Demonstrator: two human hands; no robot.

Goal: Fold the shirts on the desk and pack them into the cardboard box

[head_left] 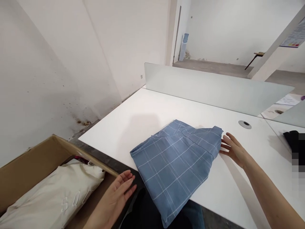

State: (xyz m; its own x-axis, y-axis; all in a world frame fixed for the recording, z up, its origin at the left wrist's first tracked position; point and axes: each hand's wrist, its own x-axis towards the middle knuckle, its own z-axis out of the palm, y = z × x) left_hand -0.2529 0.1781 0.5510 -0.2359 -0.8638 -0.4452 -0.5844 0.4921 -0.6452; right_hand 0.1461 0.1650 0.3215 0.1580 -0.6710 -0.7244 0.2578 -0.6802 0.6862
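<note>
A blue garment with a white check pattern (173, 162), apparently a folded shirt, lies on the white table (114, 121), its near corner hanging past the front edge. My right hand (234, 149) is at the garment's right end, fingers apart beside the collar-like edge; whether the fingertips touch the cloth is hard to see. Left of the garment, over the gap between table and box, my left hand (116, 194) hovers with its fingers loosely bent and nothing in them. Close to that hand, a cream garment with raised lettering (57, 190) lies in a cardboard box (30, 162).
A frosted divider panel (209, 89) runs along the table's far edge. A round cable grommet (245, 124) sits in the tabletop. Something black (293, 146) lies at the right edge. A white wall (59, 70) rises on the left; a water dispenser (183, 47) stands far back.
</note>
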